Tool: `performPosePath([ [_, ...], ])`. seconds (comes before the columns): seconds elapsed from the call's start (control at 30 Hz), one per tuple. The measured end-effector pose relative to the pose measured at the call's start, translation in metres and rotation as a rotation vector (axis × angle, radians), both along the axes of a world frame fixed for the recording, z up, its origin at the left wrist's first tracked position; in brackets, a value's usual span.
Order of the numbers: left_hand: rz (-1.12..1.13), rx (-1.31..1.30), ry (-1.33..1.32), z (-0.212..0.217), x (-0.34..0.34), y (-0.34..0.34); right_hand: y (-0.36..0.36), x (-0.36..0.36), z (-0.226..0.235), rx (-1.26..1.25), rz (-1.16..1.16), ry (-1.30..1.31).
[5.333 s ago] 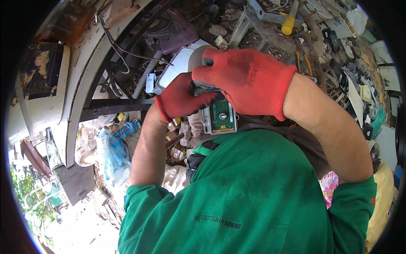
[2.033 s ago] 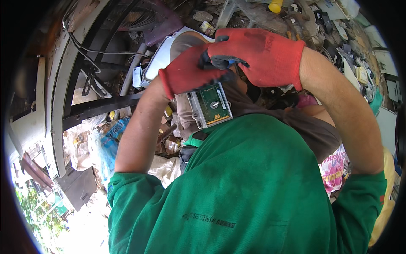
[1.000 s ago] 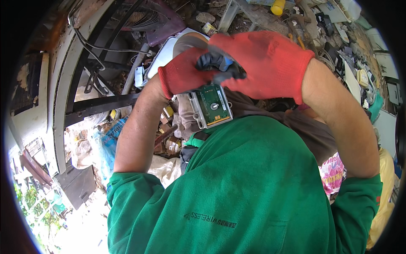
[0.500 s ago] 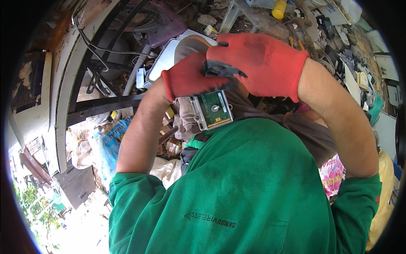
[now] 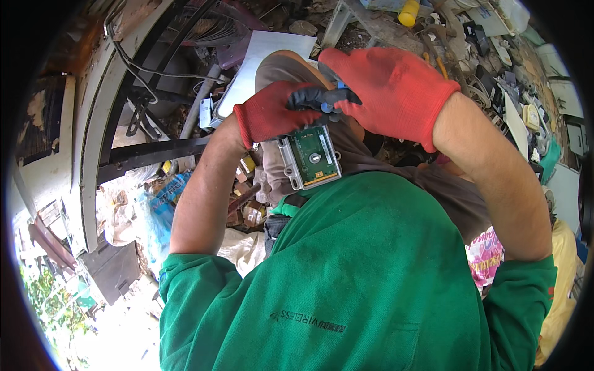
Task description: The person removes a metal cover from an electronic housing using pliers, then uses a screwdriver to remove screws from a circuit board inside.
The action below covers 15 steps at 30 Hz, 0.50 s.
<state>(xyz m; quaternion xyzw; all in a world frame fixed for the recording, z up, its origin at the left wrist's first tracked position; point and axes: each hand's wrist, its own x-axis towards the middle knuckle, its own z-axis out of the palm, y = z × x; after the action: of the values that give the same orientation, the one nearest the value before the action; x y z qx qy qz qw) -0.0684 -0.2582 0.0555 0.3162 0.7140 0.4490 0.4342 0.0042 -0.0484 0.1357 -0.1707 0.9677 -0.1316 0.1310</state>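
Observation:
A flat metal-framed unit with a green circuit board (image 5: 314, 157) lies on my lap, against my green shirt. My left hand (image 5: 278, 111), in a red glove with dark fingertips, is closed over the unit's far end and hides it. Close by on the right, my right hand (image 5: 390, 89), gloved the same way, has thumb and fingers pinched together above the left fingers. Small blue bits (image 5: 326, 107) show between the gloves, part of something mostly hidden that I cannot make out.
Beyond my knee is a white panel (image 5: 266, 52). A dark metal frame (image 5: 151, 154) stands at the left. Scrap and loose parts (image 5: 489, 80) litter the ground at the right, with a yellow cup-like object (image 5: 408, 12) at the far side. A blue plastic bag (image 5: 164, 198) lies at the left.
My right hand has shifted slightly right, its fingers drawn back off the left glove. Blue bits now show between the gloves, and more of the white panel is visible. The unit has stayed put.

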Motion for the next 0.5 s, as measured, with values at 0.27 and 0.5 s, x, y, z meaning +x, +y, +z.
performPosePath([
  [0.27,-0.044,0.202,0.103,0.007,0.003,-0.015,0.028,0.028,0.009,-0.328,0.06,0.315],
  [0.5,-0.186,0.224,0.016,0.023,0.037,-0.025,0.015,0.067,0.024,-0.471,0.036,-0.076],
])
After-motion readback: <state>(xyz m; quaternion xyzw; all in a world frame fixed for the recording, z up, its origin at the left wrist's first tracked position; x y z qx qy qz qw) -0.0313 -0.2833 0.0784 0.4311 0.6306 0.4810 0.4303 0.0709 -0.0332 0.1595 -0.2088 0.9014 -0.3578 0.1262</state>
